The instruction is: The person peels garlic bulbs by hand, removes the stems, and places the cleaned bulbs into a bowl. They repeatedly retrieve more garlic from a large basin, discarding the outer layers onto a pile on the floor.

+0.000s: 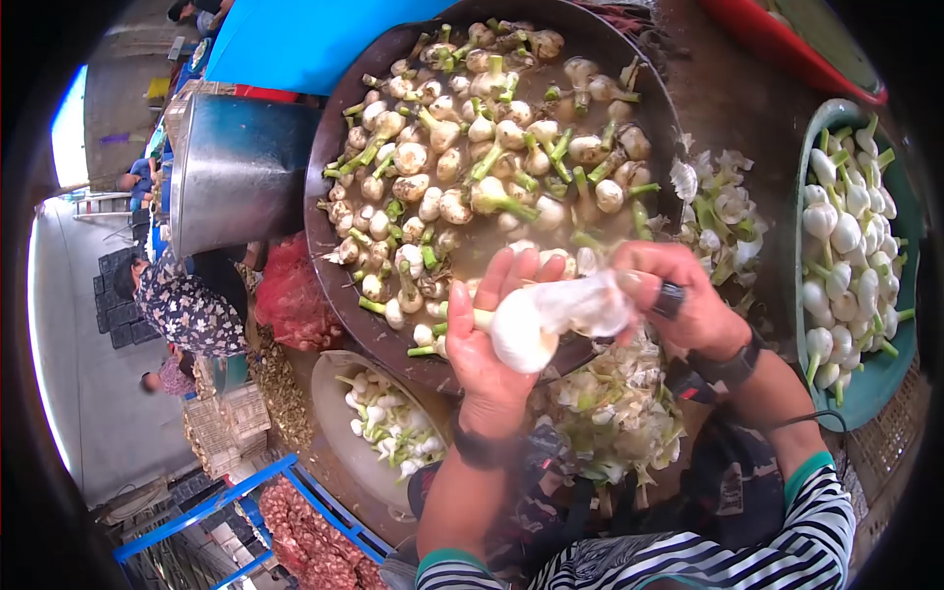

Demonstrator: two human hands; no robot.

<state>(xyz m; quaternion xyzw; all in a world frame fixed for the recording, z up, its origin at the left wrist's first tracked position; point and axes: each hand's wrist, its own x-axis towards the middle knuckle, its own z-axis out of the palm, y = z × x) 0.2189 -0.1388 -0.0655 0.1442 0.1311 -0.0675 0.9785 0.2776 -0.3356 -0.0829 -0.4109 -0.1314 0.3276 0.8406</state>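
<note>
A white garlic bulb (521, 332) lies in the upturned palm of my left hand (482, 376), its green stem between thumb and fingers. My right hand (693, 300) is closed on a loose flap of garlic skin (590, 303) that stretches off the bulb. A small black object (669, 299), perhaps a handle or finger guard, shows at the right fingers; its full shape is hidden. Both hands are over the near edge of a large dark basin (323, 258), where many soiled garlic bulbs (411, 157) sit in brown water.
Peeled garlic fills a green tub (914, 295) at right and partly a pale basin (329, 433) at lower left. Skins (615, 403) pile up before me and beside the basin. A metal pot (246, 172), a red mesh sack (295, 295) and a person in a floral top (187, 305) are left.
</note>
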